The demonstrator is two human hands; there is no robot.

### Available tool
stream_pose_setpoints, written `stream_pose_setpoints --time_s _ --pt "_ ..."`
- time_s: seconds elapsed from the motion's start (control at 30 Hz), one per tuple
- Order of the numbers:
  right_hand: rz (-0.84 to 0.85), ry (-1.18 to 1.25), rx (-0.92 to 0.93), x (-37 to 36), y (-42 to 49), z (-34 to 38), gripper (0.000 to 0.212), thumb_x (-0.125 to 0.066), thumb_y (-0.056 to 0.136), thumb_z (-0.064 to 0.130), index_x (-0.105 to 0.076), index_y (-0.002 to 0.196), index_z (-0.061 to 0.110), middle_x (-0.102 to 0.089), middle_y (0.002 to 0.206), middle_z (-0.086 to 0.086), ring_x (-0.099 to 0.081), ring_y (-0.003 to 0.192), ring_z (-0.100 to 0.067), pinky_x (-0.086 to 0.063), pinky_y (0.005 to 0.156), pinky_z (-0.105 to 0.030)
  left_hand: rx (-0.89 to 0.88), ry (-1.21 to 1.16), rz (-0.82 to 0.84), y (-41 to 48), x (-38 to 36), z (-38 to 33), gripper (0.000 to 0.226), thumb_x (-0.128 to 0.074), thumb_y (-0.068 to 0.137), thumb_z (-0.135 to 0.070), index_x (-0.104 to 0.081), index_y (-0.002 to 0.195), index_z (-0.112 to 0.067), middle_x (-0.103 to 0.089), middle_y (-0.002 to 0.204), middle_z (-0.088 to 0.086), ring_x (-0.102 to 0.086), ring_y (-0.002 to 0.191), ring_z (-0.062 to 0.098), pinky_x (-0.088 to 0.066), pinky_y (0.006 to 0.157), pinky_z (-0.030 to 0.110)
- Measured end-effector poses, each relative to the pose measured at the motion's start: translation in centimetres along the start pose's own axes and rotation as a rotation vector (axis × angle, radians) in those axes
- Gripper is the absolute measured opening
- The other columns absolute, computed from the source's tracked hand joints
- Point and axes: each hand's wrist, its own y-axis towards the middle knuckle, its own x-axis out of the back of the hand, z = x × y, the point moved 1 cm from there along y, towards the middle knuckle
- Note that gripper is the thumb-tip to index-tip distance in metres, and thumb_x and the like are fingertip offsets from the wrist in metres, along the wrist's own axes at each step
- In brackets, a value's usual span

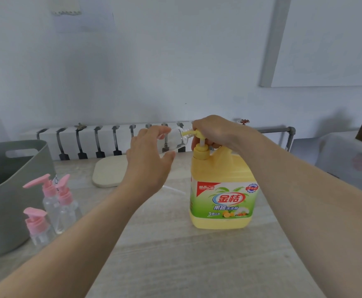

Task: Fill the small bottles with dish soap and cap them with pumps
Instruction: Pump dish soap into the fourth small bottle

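On table (175, 254): grey tub (14, 190) at left. Yellow dish soap jug (221, 190) upright, right of centre. Over its pump head (197, 132), right hand (216, 132), fingers curled round it. Beside it, left hand (150, 160) grips clear small bottle (175, 140), tilted, mouth at spout. Near left by tub, three pink-pumped bottles (55, 207).

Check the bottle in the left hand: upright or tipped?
Tipped. The small bottle lies nearly sideways in the left hand, its uncapped mouth at the spout of the yellow pump.
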Motion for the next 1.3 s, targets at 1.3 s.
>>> stream_pose_setpoints --time_s 1.3 --pt "0.030 0.184 -0.030 0.21 0.41 -0.45 0.052 -0.038 0.089 0.036 -0.072 0.062 0.008 -0.049 0.038 0.006 -0.037 0.033 -0.005 -0.035 0.038 -0.017 0.022 -0.027 -0.002 0.18 0.11 -0.18 0.047 -0.066 0.090 -0.017 -0.048 0.132 -0.027 -0.055 0.121 -0.011 -0.048 0.121 0.014 -0.038 0.106 0.047"
